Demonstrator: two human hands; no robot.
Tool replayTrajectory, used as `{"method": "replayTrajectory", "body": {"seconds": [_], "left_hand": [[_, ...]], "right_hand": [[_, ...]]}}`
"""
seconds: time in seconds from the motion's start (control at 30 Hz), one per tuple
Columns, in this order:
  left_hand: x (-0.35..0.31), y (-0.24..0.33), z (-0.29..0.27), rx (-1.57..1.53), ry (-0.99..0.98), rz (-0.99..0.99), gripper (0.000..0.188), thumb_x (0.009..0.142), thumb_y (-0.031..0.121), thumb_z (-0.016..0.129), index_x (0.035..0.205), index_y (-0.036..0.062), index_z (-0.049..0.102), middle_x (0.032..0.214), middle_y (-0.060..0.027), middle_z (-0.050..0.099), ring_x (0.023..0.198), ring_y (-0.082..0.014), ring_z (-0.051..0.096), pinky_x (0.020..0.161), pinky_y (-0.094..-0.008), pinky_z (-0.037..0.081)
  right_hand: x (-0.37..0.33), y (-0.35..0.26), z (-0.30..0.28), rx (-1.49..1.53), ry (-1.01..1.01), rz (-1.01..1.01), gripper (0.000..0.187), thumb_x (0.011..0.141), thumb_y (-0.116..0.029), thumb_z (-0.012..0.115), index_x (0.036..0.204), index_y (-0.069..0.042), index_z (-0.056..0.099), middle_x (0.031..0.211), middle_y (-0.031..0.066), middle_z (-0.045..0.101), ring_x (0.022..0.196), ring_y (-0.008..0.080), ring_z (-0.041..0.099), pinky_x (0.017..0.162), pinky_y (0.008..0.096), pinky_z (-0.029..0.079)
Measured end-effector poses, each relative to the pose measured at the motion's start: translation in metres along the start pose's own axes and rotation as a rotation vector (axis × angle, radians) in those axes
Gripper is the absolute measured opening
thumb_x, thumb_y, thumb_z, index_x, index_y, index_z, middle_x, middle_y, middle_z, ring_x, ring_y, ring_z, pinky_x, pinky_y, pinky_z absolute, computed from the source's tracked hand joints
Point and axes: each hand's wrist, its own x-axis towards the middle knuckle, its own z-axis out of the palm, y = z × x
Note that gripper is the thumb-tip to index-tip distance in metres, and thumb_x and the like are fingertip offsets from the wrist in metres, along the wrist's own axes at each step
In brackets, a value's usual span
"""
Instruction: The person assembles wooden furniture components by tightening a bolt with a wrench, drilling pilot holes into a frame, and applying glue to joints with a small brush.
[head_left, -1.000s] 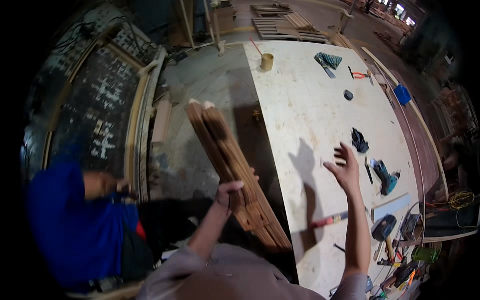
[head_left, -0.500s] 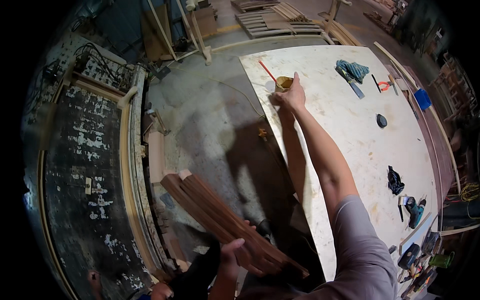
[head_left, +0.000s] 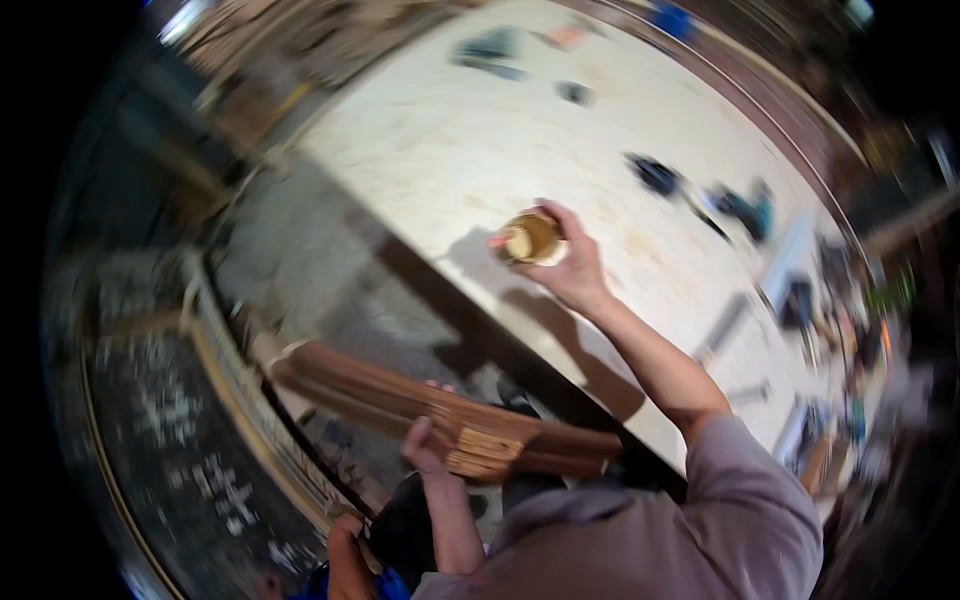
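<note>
My left hand grips long reddish-brown wooden pieces, held together and slanting across my front. A lighter, rough-looking patch shows on the wood beside that hand. Out over the pale tabletop, my right hand is wrapped round a small cup with something yellowish-brown inside. At the cup's left rim a blurred orange-red bit shows, like the end of the thin red stick seen earlier.
A cloth, a round black thing, a black bundle and a drill lie on the table. More tools crowd its right end. Left stands a dark, paint-flecked bench. Another person's arm shows at lower left.
My view has swung to the right and blurred. The right hand has drawn the cup back nearer me, its mouth tipped toward my view. The wood now lies flatter, its patch exposed.
</note>
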Motion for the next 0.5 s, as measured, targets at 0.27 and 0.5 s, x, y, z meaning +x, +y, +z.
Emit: {"method": "replayTrajectory", "body": {"seconds": [0.27, 0.5], "left_hand": [[-0.144, -0.135, 0.013, 0.174, -0.141, -0.133, 0.056, 0.090, 0.028, 0.052, 0.138, 0.0024, 0.039, 0.134, -0.0172, 0.048, 0.122, -0.0304, 0.048, 0.102, -0.0542, 0.039], [-0.243, -0.257, 0.047, 0.240, -0.139, -0.376, 0.060, 0.094, 0.034, 0.045, 0.144, 0.0028, 0.031, 0.140, -0.0188, 0.043, 0.122, -0.0332, 0.047, 0.100, -0.0532, 0.040]], "right_hand": [[-0.304, -0.047, -0.287, -0.190, 0.084, 0.276, 0.062, 0.062, -0.015, 0.085, 0.115, -0.008, 0.053, 0.109, 0.0125, 0.057, 0.102, 0.0270, 0.059, 0.088, 0.0335, 0.048], [-0.502, -0.083, -0.490, -0.464, 0.181, 0.549, 0.060, 0.063, -0.006, 0.080, 0.116, -0.007, 0.051, 0.107, 0.0115, 0.058, 0.103, 0.0252, 0.059, 0.089, 0.0350, 0.050]]}}
